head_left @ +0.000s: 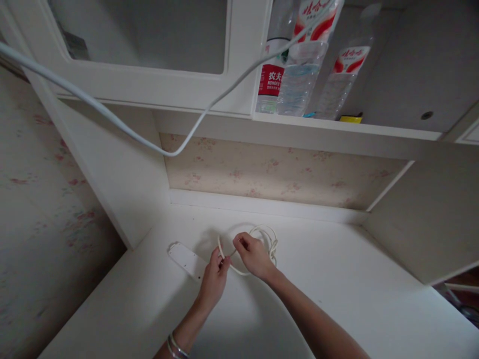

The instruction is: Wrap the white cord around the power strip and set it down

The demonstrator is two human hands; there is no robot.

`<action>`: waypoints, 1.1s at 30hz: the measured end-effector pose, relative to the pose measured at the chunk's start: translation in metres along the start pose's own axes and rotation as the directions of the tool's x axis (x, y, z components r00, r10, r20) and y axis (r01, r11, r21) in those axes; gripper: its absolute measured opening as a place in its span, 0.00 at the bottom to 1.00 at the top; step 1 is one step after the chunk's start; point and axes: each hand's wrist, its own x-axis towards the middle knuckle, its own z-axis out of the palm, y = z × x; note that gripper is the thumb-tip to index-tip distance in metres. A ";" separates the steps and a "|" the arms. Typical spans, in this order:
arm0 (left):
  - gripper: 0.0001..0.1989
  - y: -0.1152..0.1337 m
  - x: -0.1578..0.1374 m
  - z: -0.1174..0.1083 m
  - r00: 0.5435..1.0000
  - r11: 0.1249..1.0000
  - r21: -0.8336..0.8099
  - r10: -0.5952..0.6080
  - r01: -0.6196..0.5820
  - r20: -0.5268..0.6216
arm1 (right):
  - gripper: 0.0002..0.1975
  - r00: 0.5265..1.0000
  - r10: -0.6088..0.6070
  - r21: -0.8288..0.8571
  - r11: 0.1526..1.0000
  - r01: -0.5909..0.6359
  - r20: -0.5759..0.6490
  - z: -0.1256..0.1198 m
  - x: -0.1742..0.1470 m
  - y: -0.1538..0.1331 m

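Note:
My left hand (214, 277) is closed around a white cable (236, 270), pinching it between thumb and fingers, and a short curved piece sticks up above the fingertips. Just to its right, my right hand (255, 255) is also closed, its fingertips pinched on a thin stretch of the cable running between the two hands. More of the cable lies in loose, tangled loops behind and to the right of my right hand. A flat, oblong white thing with small dark dots, like a power strip (186, 259), lies left of my left hand on the white desk top (337, 279).
A thick white cord (123, 128) hangs across the upper view, close to the camera. Above the desk, an open shelf (348, 127) holds several plastic bottles (301, 77), beside a glass-fronted cabinet door (149, 82). Side panels (127, 169) flank the desk.

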 end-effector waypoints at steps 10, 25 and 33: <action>0.23 0.013 -0.001 0.001 0.996 0.987 0.137 -0.091 0.087 0.021 | 0.31 0.913 -0.275 -0.162 0.929 0.333 0.300 0.012 -0.014 0.048; 0.23 0.029 0.005 -0.027 0.992 0.866 0.493 0.020 -0.078 0.122 | 0.18 0.865 -0.116 -0.031 0.988 0.150 0.487 -0.033 -0.002 0.019; 0.16 -0.007 0.044 -0.095 1.000 0.669 0.744 0.009 -0.003 -0.004 | 0.16 0.883 0.181 -0.143 0.981 -0.131 0.434 -0.145 -0.031 0.059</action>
